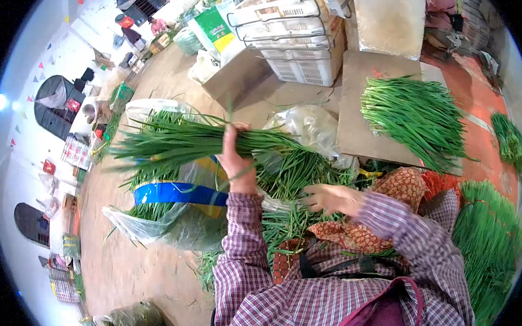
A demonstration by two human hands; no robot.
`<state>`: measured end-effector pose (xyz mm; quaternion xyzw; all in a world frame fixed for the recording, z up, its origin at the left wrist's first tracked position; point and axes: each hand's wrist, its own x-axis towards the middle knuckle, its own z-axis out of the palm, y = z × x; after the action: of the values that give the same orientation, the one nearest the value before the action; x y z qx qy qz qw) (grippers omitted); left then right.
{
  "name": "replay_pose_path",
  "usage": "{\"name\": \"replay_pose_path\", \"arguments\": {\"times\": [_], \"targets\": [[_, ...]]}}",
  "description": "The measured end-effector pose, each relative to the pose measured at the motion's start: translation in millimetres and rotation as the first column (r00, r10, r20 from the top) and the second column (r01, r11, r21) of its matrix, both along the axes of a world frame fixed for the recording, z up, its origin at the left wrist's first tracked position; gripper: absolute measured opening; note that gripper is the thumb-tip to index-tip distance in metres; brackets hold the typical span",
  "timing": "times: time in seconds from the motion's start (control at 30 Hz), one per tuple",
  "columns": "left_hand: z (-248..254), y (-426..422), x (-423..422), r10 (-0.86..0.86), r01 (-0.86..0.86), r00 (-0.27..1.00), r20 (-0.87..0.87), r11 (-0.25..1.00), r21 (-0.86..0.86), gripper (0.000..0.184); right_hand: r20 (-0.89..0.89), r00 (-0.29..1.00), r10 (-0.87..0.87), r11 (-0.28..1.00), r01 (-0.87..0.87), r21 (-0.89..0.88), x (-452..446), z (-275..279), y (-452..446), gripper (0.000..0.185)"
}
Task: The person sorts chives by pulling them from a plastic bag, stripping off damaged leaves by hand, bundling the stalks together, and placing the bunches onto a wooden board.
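Observation:
My left hand (235,158) is wrapped round a bundle of long green stalks (177,145), held sideways above an open plastic bag (188,229) with a blue band. To the right, my right hand (334,199) is spread with its fingers apart, over loose green stalks (291,173) near my lap. Nothing shows in it. A patterned red-brown cloth (359,233) lies just below that hand. More green stalks (412,116) are piled on a brown board (353,120) at the right.
White crates (300,66) are stacked beyond the board. Clear plastic (312,125) lies between the bag and the board. Tall green bundles (489,245) stand at my right side, and another bundle (508,140) lies farther right. A filled bag (139,323) sits at the lower left.

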<state>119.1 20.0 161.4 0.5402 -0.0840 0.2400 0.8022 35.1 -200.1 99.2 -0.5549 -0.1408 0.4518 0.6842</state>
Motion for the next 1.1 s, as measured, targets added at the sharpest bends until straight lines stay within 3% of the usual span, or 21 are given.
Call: {"name": "replay_pose_path", "arguments": {"times": [0.03, 0.07, 0.1, 0.2, 0.23, 0.27, 0.33, 0.37, 0.4, 0.5, 0.53, 0.57, 0.6, 0.7, 0.77, 0.8, 0.87, 0.93, 1.0, 1.07, 1.1], "targets": [[2.7, -16.3, -10.0, 0.041, -0.053, 0.997, 0.070, 0.984, 0.170, 0.020, -0.018, 0.998, 0.066, 0.994, -0.065, 0.085, 12.9, 5.7, 9.3, 0.098], [-1.1, -28.0, -19.9, 0.032, -0.061, 0.993, 0.109, 0.961, 0.271, 0.015, -0.103, 0.994, -0.021, 0.985, 0.038, 0.167, 19.3, 16.2, 21.0, 0.101], [-4.9, -39.7, -30.0, 0.022, -0.077, 0.988, 0.152, 0.928, 0.365, 0.010, -0.358, 0.914, -0.191, 0.943, 0.271, 0.190, 30.6, 11.6, 36.0, 0.101], [-23.6, -38.6, -18.8, -0.362, -0.020, 0.828, 0.429, 0.744, 0.668, 0.015, -0.593, 0.774, -0.224, 0.670, 0.564, 0.483, 54.5, 23.4, 47.0, 0.072], [-23.6, -38.0, -21.0, -0.468, -0.090, 0.754, 0.460, 0.621, 0.779, 0.019, -0.486, 0.846, -0.218, 0.691, 0.486, 0.535, 78.1, -3.4, 55.9, 0.053], [-19.1, -40.4, -51.3, -0.405, -0.203, 0.831, 0.380, 0.416, 0.887, 0.020, -0.398, 0.917, 0.036, 0.624, 0.290, 0.725, 100.4, -46.3, 52.0, 0.043], [-20.3, -37.2, -75.9, -0.439, -0.268, 0.848, 0.296, 0.128, 0.955, 0.032, -0.280, 0.915, -0.291, 0.791, 0.395, 0.467, 94.9, -16.1, 50.1, 0.038], [-26.2, -30.4, -81.5, -0.416, -0.307, 0.852, 0.318, 0.094, 0.947, 0.040, -0.055, 0.820, -0.570, 0.756, 0.550, 0.354, 91.0, -11.7, 50.6, 0.036], [-33.2, -23.1, -86.4, -0.391, -0.341, 0.856, 0.337, 0.061, 0.938, 0.047, 0.078, 0.743, -0.665, 0.721, 0.611, 0.326, 87.0, -8.1, 45.9, 0.033], [-30.8, 10.1, -85.1, -0.245, -0.163, 0.944, 0.221, 0.238, 0.958, 0.049, -0.018, 0.760, -0.650, 0.710, 0.616, 0.341, 79.0, 12.5, 25.0, 0.027], [-20.3, 16.9, -87.7, -0.159, 0.034, 0.986, 0.052, 0.496, 0.867, 0.043, -0.013, 0.760, -0.650, 0.712, 0.615, 0.340, 80.6, 11.8, 25.6, 0.027], [-26.1, 34.5, -79.8, -0.138, 0.185, 0.983, -0.124, 0.788, 0.587, 0.043, 0.140, 0.723, -0.677, 0.709, 0.589, 0.388, 82.5, 10.4, 26.8, 0.027], [-33.5, 46.8, -72.3, -0.189, 0.250, 0.939, -0.289, 0.949, 0.191, 0.046, 0.287, 0.662, -0.693, 0.710, 0.556, 0.432, 84.1, 9.4, 27.5, 0.028], [-23.7, 16.4, -54.1, -0.227, 0.247, 0.965, -0.130, 0.954, 0.172, 0.051, 0.267, 0.689, -0.674, 0.710, 0.503, 0.493, 68.2, 35.2, 39.6, 0.031], [-49.4, -0.3, -50.2, -0.415, 0.503, 0.840, -0.351, 0.837, 0.216, 0.070, 0.400, 0.567, -0.720, 0.691, 0.539, 0.482, 66.0, 31.8, 52.6, 0.035], [-60.6, -11.7, -52.9, -0.442, 0.582, 0.778, -0.446, 0.775, 0.248, 0.083, 0.319, 0.693, -0.646, 0.742, 0.474, 0.473, 63.3, 33.9, 52.8, 0.040], [-43.1, -39.0, -73.4, -0.473, 0.619, 0.698, -0.538, 0.776, 0.121, 0.076, 0.334, 0.681, -0.651, 0.750, 0.513, 0.417, 52.7, 42.1, 53.6, 0.048], [-72.5, -31.6, -63.1, -0.382, 0.553, 0.721, -0.578, 0.819, 0.150, 0.064, 0.467, 0.619, -0.631, 0.775, 0.520, 0.357, 53.6, 37.2, 46.5, 0.060], [-49.9, -40.1, -73.0, -0.482, 0.520, 0.639, -0.599, 0.845, -0.126, 0.054, 0.702, 0.567, -0.431, 0.866, 0.480, 0.143, 50.2, 47.9, 31.3, 0.070], [-45.1, -36.3, -72.8, -0.494, 0.548, 0.685, -0.536, 0.834, -0.068, 0.038, 0.883, 0.360, -0.303, 0.860, 0.502, 0.090, 57.9, 39.3, 18.5, 0.077], [-43.6, -31.5, -73.3, -0.507, 0.558, 0.661, -0.554, 0.825, -0.090, 0.038, 0.877, 0.434, -0.206, 0.881, 0.473, -0.027, 60.7, 34.6, 4.2, 0.075]]}}
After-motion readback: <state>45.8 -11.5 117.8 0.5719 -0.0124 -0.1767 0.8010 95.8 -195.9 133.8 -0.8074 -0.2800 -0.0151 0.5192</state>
